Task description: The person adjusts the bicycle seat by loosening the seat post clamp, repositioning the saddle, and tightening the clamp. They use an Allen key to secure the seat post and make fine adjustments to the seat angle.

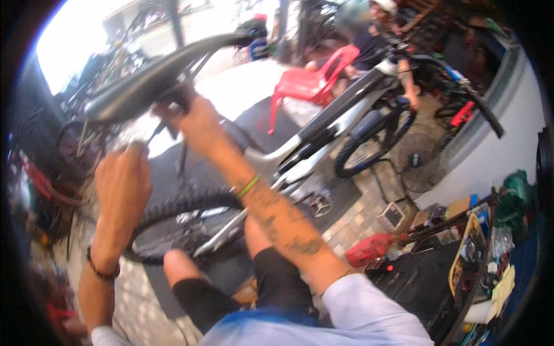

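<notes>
A mountain bike with a white and black frame stands before me, its black saddle tilted across the upper left. My right hand is closed around the upper seatpost, just under the saddle; its fingertips are blurred and partly hidden. Lower and to the left, my left hand is held up with curled fingers near the saddle's underside. A thin dark piece shows beside its fingertips, but what it holds is hidden. The knobby rear wheel lies below both hands, near my knees.
Behind the bike is a red plastic chair, with another person beside the front wheel. A floor fan stands at the right. On the lower right, a cluttered black workbench carries a red bag. More bicycles crowd the left.
</notes>
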Demonstrator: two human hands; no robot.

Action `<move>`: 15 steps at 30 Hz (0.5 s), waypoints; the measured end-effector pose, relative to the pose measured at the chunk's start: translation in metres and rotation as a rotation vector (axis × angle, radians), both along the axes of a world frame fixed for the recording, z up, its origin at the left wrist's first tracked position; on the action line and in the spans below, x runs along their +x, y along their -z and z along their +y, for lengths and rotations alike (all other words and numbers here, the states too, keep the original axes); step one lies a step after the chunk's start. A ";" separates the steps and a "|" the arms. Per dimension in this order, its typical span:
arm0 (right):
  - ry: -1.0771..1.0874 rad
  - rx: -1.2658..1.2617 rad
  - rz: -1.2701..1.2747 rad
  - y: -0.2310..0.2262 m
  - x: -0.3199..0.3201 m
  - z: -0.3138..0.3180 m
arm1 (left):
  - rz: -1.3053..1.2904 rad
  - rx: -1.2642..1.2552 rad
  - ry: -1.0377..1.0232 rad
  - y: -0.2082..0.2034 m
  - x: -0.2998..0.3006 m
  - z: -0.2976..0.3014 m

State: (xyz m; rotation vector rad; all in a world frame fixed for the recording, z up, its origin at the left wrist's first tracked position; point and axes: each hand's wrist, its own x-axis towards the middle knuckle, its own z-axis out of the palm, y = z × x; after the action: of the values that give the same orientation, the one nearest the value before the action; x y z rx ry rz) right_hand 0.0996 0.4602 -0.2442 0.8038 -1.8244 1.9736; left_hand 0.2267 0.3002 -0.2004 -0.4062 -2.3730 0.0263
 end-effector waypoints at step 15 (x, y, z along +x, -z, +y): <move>-0.135 -0.064 0.111 0.006 -0.012 0.003 | -0.133 0.199 0.159 0.010 -0.057 -0.061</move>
State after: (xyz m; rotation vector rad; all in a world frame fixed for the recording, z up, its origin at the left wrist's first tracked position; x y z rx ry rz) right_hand 0.0874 0.4631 -0.2505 1.0184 -1.6757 2.0145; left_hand 0.1694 0.2395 -0.2101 -0.5122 -2.4370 -0.3172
